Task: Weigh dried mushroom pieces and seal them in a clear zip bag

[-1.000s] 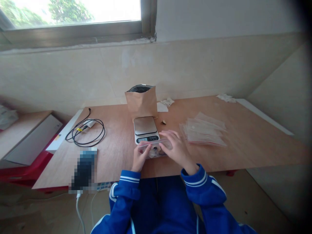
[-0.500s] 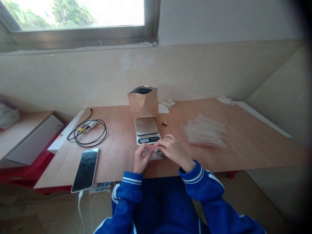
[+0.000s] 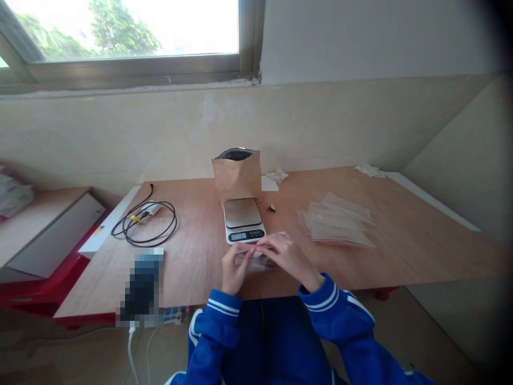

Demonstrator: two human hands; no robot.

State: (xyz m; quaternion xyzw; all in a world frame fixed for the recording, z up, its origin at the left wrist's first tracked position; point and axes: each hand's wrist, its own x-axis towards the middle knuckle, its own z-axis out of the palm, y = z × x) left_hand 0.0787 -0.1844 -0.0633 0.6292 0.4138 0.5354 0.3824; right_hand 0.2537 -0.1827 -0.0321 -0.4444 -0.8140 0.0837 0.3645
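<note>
Both hands pinch the top edge of a small clear zip bag (image 3: 256,261) with brownish contents, held just above the table's near edge. My left hand (image 3: 233,268) grips its left end. My right hand (image 3: 285,255) grips the top strip, fingertips close to the left hand's. Right behind the bag sits a small digital kitchen scale (image 3: 242,218) with a bare steel platform. A brown paper pouch (image 3: 237,175) stands open behind the scale. A stack of clear zip bags (image 3: 335,220) lies to the right.
On the wooden table (image 3: 401,240) lie a coiled black cable (image 3: 145,223) and a phone (image 3: 142,289) at the left, a small brown crumb (image 3: 272,208) by the scale, and crumpled tissues (image 3: 276,175) near the wall. A red crate (image 3: 36,289) sits at left.
My right hand slid left along the bag's top edge until its fingertips met the left hand's. The bag dropped slightly toward the table edge. The camera view tilted a little.
</note>
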